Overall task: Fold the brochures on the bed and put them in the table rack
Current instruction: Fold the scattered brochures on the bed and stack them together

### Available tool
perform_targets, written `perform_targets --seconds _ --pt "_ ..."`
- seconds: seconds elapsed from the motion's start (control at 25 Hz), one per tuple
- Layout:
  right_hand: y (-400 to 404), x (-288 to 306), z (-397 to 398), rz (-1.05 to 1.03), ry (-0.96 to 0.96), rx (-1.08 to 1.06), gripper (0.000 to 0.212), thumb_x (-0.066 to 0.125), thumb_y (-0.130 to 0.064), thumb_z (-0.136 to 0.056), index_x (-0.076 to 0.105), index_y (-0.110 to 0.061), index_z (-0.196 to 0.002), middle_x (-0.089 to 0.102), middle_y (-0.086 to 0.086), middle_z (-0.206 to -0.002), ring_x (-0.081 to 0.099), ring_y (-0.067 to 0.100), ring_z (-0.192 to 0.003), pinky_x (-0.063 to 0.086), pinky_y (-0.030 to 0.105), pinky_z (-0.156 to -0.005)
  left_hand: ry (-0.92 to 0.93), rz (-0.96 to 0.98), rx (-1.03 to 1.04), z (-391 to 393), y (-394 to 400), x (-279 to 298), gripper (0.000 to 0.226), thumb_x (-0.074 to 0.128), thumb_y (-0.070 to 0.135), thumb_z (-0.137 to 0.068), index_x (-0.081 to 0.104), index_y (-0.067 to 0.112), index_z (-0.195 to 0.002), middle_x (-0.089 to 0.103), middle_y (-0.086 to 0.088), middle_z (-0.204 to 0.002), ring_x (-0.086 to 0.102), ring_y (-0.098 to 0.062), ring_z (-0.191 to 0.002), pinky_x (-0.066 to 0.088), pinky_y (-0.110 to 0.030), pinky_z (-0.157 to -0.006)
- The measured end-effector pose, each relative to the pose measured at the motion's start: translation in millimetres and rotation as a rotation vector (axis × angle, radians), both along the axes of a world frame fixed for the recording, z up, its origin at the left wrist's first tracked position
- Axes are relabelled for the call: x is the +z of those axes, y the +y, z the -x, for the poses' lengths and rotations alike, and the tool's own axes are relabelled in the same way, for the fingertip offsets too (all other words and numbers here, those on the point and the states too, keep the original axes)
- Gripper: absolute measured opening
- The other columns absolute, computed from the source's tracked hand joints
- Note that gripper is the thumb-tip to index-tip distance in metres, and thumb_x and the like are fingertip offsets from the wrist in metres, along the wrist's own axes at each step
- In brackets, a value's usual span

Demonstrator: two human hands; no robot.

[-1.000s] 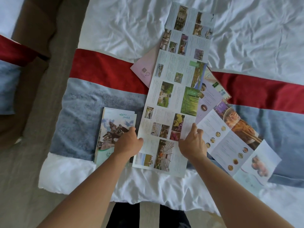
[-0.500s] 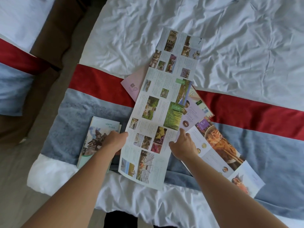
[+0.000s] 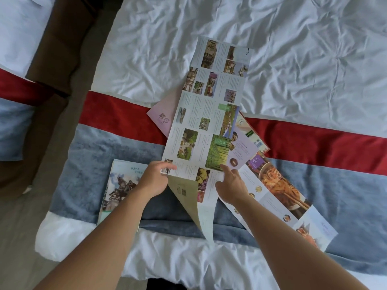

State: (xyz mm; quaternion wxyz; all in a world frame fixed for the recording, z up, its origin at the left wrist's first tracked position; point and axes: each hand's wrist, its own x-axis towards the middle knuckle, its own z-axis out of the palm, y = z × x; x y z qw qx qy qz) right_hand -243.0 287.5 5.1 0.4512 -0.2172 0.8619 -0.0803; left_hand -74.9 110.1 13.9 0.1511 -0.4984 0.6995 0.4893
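Note:
A long unfolded photo brochure [image 3: 209, 114] lies lengthwise on the bed. Its near end is lifted and bending over, so the tan back side shows. My left hand [image 3: 154, 181] pinches the brochure's left edge at the bend. My right hand [image 3: 230, 185] grips its right edge at the same height. A folded brochure with a statue on the cover [image 3: 120, 189] lies left of my left arm. An unfolded food brochure [image 3: 278, 195] lies to the right, partly under the long one. A pink brochure [image 3: 165, 113] and a purple one [image 3: 244, 147] stick out from beneath.
The bed has a rumpled white sheet [image 3: 293, 59] and a red and grey-blue runner [image 3: 324, 174]. A second bed [image 3: 12, 59] stands at the left across a brown floor gap [image 3: 62, 59]. No table rack is in view.
Both hands have gone from pressing the brochure's near end flat to lifting it; the near panels now curl up and show the tan back. The camera has moved closer.

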Motion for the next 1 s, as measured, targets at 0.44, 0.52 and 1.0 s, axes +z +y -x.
perform_targets --seconds 0.44,0.52,1.0 --pt "-13.2 -0.3 16.8 -0.039 0.064 -0.086 0.038 0.038 -0.03 -0.102 0.044 -0.014 -0.136 0.045 0.016 -0.147 0.051 0.04 -0.124 0.043 0.045 -0.099 -0.176 0.209 -0.008 -10.1 -12.8 -14.1 0.011 0.053 0.025 -0.094 0.058 0.019 -0.086 0.06 -0.006 -0.103 0.058 -0.023 -0.089 0.046 -0.036 -0.073" --pt "-16.9 0.2 19.6 -0.011 0.108 -0.053 0.023 0.032 -0.016 -0.102 0.044 -0.01 -0.121 0.049 0.019 -0.138 0.055 0.043 -0.109 0.045 0.045 -0.089 -0.255 0.246 -0.02 -12.7 -14.9 -17.2 0.013 0.05 0.023 -0.094 0.057 0.015 -0.085 0.058 -0.01 -0.106 0.057 -0.027 -0.09 0.048 -0.04 -0.075" --pt "-32.1 -11.6 -1.9 -0.019 0.126 -0.361 0.064 0.055 -0.015 -0.084 0.034 -0.01 -0.145 0.054 0.016 -0.135 0.058 0.036 -0.112 0.048 0.04 -0.084 -0.094 0.133 0.074 -0.8 -10.5 -44.0 0.076 0.063 0.018 -0.093 0.019 0.015 -0.155 0.042 -0.009 -0.153 0.047 -0.031 -0.133 0.043 -0.05 -0.107"
